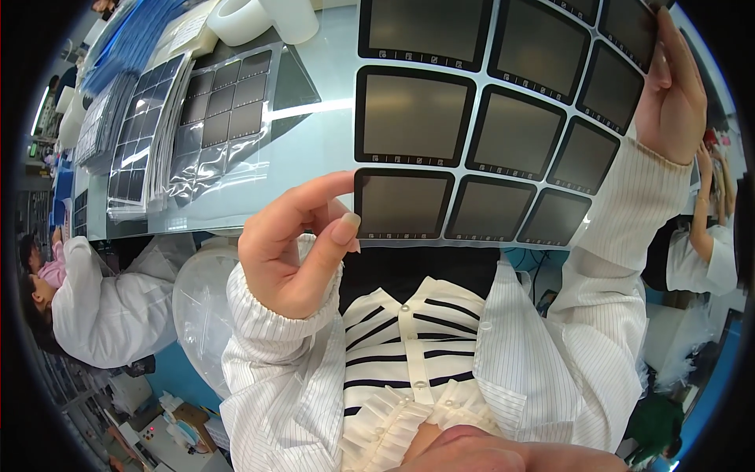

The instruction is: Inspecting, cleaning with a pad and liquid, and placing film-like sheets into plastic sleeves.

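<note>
A clear sheet carrying rows of dark rectangular panels [413, 116] is lifted in front of me, tilted above the glass-topped table [314, 153]. Each panel has a black border with small marks along its lower side. My left hand [287, 248] is closed on the sheet's lower left edge, thumb and forefinger pinching it. On the far right side, my right hand [671, 102] grips the upper right edge; part of its fingers is hidden behind the sheet. The sheet's top runs out of view.
Left on the table lie a stack of similar panel sheets [141, 141] and a clear plastic bag with panels [224, 102]. Behind them are white rolls [240, 20] and blue sheets [130, 47]. Co-workers sit at the left [114, 307] and right [696, 252].
</note>
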{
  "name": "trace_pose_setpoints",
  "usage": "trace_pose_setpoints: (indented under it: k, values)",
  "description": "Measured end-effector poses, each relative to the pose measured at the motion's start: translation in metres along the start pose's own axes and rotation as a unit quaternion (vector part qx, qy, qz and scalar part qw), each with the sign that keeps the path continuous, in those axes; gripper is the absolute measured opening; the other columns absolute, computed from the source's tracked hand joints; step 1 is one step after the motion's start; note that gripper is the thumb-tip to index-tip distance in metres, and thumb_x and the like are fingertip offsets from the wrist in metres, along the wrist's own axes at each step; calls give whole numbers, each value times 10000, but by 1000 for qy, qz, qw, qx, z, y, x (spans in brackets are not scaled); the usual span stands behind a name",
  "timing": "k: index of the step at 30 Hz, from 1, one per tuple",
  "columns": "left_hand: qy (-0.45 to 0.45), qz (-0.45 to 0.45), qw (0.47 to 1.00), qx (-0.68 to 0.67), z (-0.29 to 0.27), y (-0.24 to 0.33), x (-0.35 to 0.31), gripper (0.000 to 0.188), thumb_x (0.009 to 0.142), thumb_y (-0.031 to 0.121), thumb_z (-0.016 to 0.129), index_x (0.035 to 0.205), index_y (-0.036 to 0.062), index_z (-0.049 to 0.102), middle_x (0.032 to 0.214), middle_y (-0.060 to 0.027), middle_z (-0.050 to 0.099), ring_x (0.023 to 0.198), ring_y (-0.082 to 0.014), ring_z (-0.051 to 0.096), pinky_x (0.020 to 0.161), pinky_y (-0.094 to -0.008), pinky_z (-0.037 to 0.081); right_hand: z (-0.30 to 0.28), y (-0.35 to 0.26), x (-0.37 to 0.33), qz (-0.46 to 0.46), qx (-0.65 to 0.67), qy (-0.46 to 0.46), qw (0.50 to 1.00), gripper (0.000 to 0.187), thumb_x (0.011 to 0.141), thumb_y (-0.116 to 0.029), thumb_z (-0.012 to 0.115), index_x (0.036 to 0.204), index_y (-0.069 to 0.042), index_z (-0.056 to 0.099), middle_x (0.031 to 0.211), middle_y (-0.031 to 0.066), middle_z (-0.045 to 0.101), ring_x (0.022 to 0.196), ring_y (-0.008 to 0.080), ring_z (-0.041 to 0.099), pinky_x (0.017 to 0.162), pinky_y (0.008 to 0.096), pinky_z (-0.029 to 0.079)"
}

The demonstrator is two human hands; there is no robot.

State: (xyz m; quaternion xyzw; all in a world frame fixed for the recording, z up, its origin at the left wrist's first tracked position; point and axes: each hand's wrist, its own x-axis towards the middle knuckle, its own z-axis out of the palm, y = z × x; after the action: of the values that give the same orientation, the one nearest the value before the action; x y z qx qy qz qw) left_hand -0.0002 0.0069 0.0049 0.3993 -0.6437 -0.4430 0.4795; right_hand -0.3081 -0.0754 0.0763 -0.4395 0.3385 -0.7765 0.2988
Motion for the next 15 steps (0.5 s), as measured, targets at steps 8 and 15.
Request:
trace_pose_setpoints:
  k: [8,15]
  values:
    - [16,31,999,18,-8,4,4,293,802,-44,557,1092,-86,558,641,-34,558,561,-89,535,553,-182,429,18,-5,1,-3,-43,7,999,157,915,-153,505,835,-47,588,500,-62,400,424,17,331,411,153,229]
    - [61,26,998,-22,-18,0,2,281,831,5,568,1098,-81,556,676,-27,563,543,-57,509,527,-149,393,30,-2,2,-13,-23,-35,999,139,895,-117,533,881,-3,610,535,-57,448,440,9,364,416,142,267]
